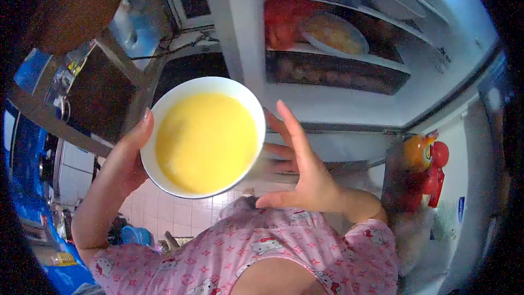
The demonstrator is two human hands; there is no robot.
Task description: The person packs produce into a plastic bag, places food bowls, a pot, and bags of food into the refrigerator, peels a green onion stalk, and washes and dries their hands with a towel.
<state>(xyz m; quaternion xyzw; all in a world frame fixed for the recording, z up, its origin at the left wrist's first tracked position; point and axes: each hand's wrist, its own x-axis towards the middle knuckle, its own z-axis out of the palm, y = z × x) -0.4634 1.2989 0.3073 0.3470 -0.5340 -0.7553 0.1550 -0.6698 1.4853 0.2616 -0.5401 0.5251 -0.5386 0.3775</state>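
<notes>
A white bowl [147,155] of smooth yellow liquid [207,142] is held up in front of my chest. My left hand [134,150] grips its left side, the thumb at the rim and the other fingers hidden behind it. To the right of the bowl is my right hand [305,180], its fingers spread and nothing in its palm. Some of its fingertips come close to the bowl's right rim; whether they touch it I cannot tell. Ahead stands an opened refrigerator [327,104] with lit shelves.
A plate of yellowish food [335,33] and a red bag [286,22] sit on a refrigerator shelf. The door at the right holds an orange packet [417,153] and a red container [436,172]. At the left are a dark cabinet [98,98] and a blue basin [136,236] on the tiled floor [169,213].
</notes>
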